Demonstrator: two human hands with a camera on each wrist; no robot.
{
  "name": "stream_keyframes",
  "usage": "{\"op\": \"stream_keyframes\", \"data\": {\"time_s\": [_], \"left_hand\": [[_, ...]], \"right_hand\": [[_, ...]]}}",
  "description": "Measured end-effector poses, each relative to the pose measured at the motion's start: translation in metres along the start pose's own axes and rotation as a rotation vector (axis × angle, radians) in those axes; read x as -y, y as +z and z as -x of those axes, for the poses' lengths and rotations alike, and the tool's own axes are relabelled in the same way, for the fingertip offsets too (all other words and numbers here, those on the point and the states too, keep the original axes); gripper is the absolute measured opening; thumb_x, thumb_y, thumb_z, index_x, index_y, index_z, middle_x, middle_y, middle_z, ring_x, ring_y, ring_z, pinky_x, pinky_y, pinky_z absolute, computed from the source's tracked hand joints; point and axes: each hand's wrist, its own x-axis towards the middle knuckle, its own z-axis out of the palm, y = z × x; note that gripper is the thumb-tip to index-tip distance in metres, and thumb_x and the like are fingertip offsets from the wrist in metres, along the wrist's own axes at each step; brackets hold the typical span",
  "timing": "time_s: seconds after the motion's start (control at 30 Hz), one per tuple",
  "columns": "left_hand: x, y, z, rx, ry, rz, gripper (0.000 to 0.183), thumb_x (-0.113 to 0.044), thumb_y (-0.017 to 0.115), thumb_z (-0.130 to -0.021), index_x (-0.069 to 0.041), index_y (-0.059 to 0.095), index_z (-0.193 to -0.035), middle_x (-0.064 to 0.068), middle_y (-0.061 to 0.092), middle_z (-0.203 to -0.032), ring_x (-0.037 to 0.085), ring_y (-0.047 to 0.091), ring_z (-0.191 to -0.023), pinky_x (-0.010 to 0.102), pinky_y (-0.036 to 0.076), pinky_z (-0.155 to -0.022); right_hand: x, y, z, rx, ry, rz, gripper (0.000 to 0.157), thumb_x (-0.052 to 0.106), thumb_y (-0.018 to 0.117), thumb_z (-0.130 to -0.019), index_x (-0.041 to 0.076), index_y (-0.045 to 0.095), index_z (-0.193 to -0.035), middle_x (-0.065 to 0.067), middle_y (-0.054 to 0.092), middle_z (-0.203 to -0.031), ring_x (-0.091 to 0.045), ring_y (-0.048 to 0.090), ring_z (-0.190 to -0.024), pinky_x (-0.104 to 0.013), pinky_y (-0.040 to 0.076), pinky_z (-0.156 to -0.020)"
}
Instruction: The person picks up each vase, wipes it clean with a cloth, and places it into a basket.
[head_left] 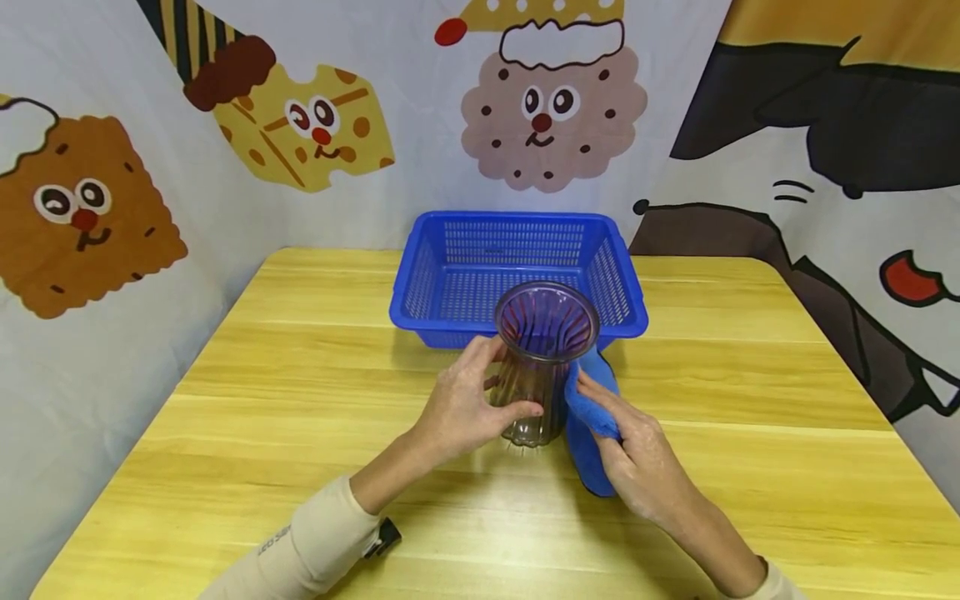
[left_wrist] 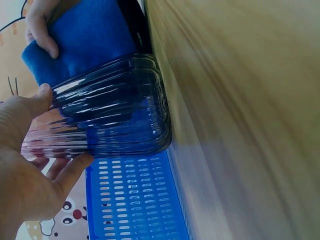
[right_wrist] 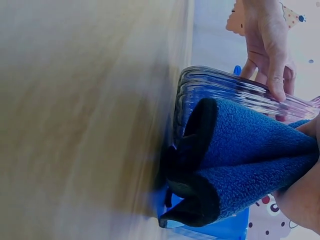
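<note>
A ribbed, purple-tinted glass vase (head_left: 534, 392) with a flared rim stands upright near the middle of the table, its base close to or on the wood. My left hand (head_left: 471, 402) grips its left side, thumb across the front and fingers curled behind. On the vase's right side, my right hand (head_left: 641, 454) holds a blue cloth (head_left: 592, 425) against the glass, the cloth pinched between thumb and fingers. In the right wrist view the cloth (right_wrist: 250, 145) hangs in folds with dark edging. The left wrist view shows the vase's ribbed wall (left_wrist: 115, 110) with the cloth behind it.
Behind the vase sits a blue plastic basket (head_left: 517, 329) with slotted walls, near the table's back edge. The wooden table (head_left: 285, 400) is bounded at the back and sides by a cloth backdrop (head_left: 420, 108) printed with cartoon biscuits and cheese.
</note>
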Motion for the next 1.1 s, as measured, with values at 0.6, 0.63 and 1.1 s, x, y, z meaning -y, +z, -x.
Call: {"op": "stream_keyframes", "data": {"time_s": [0.6,0.63,1.1], "left_hand": [[-0.0014,0.0010,-0.0008,-0.032,0.006,-0.070,0.086,-0.029,0.099,-0.067,-0.008,0.053,-0.137,0.005,0.056,-0.114,0.018,0.062,-0.106,0.021,0.059,-0.079],[-0.0012,0.0010,-0.0005,-0.035,0.008,-0.080,0.087,-0.030,0.099,-0.067,-0.008,0.053,-0.137,0.005,0.056,-0.114,0.019,0.063,-0.106,0.021,0.060,-0.078],[0.0004,0.0022,0.0012,-0.076,0.063,-0.206,0.085,-0.040,0.098,-0.064,-0.007,0.054,-0.129,0.006,0.058,-0.110,0.019,0.064,-0.098,0.024,0.061,-0.073]], "right_hand": [[-0.0021,-0.0004,0.0025,0.057,0.004,0.042,0.047,-0.008,0.052,-0.097,-0.002,0.054,-0.143,-0.011,0.050,-0.150,-0.038,0.047,-0.135,-0.024,0.030,-0.116],[-0.0023,-0.0003,0.0025,0.060,0.004,0.045,0.047,-0.008,0.053,-0.097,-0.002,0.055,-0.143,-0.011,0.050,-0.150,-0.037,0.047,-0.135,-0.026,0.031,-0.116],[-0.0030,-0.0013,0.0021,0.131,0.032,0.082,0.058,-0.011,0.053,-0.091,0.000,0.050,-0.148,-0.012,0.047,-0.152,-0.035,0.045,-0.137,-0.056,0.039,-0.111]]}}
